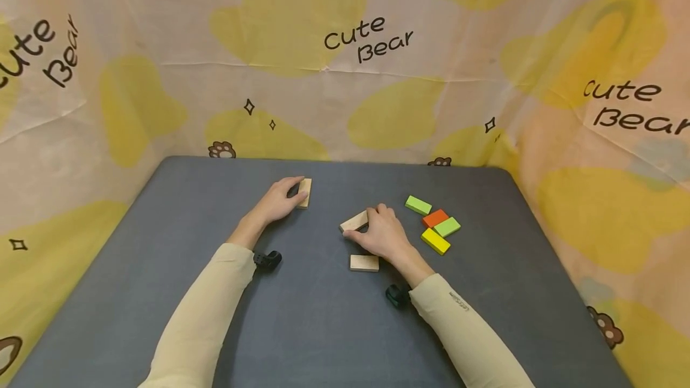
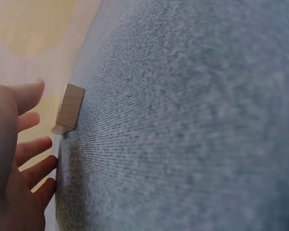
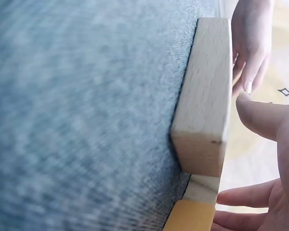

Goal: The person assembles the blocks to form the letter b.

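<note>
My left hand (image 1: 278, 199) reaches to a pale wooden block (image 1: 305, 193) lying near the table's back. Its thumb overlaps the block in the head view; in the left wrist view, thumb and spread fingers (image 2: 38, 168) stand clear of that block's near end. With thumb at the left and fingers at the right end, my right hand (image 1: 384, 233) holds a second wooden block (image 1: 354, 221), set at a slant. In front lies a third wooden block (image 1: 364, 263), which hides most of the held one in the right wrist view.
Right of the right hand lie two green blocks (image 1: 418, 205), a red block (image 1: 435, 218) and a yellow block (image 1: 435, 241), grouped close together. The grey table (image 1: 302, 322) meets patterned cloth (image 1: 302, 106) behind and at both sides. A black wrist camera (image 1: 268, 260) sits at the left cuff.
</note>
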### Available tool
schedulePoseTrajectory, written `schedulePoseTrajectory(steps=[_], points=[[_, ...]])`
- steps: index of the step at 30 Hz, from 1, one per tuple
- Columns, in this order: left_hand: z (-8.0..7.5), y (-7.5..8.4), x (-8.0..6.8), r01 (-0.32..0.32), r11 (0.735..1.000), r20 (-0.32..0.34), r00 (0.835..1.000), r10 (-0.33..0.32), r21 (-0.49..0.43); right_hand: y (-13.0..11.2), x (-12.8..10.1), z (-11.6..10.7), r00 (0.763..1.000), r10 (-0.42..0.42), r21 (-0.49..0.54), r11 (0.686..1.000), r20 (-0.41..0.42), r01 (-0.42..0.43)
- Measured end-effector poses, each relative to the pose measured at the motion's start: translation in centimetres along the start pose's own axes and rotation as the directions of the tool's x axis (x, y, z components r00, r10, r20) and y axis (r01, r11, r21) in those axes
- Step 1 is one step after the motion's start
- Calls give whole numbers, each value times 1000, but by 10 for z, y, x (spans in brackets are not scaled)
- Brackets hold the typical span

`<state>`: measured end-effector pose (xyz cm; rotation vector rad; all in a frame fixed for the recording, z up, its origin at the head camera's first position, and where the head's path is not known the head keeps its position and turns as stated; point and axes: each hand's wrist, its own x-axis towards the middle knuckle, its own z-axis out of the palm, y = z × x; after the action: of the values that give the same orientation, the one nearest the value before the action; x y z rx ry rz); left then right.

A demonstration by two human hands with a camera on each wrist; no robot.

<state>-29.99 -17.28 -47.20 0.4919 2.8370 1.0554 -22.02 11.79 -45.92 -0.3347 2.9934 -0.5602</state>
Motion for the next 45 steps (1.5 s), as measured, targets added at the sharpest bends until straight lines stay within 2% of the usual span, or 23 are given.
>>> schedulePoseTrajectory(steps=[4, 10, 19, 27, 32, 39, 45], points=[[2, -3, 0, -29, 999, 4, 1000, 29, 15, -3, 1, 2, 1000, 17, -32, 999, 11, -17], [3, -11, 0, -31, 999, 40, 999, 30, 34, -8, 3, 4, 999, 32, -76, 997, 20, -30], [2, -17, 0, -83, 996, 65, 994, 84, -14, -9, 4, 0, 997, 28, -42, 999, 67, -25], [0, -15, -3, -49, 996, 43, 998, 52, -74, -2, 6, -7, 993, -35, 13, 999, 113, 34], [-1, -17, -2, -20, 997, 50, 998, 24, -77, 2, 9, -7, 990, -72, 55, 996, 122, 66], [-4, -15, 0, -15, 996, 64, 998, 21, -90, 5, 12, -8, 991, -75, 101, 993, 109, 64], [-4, -14, 0, -10, 996, 67, 998, 15, -84, 6, 13, -10, 989, -107, 84, 992, 98, 99]])
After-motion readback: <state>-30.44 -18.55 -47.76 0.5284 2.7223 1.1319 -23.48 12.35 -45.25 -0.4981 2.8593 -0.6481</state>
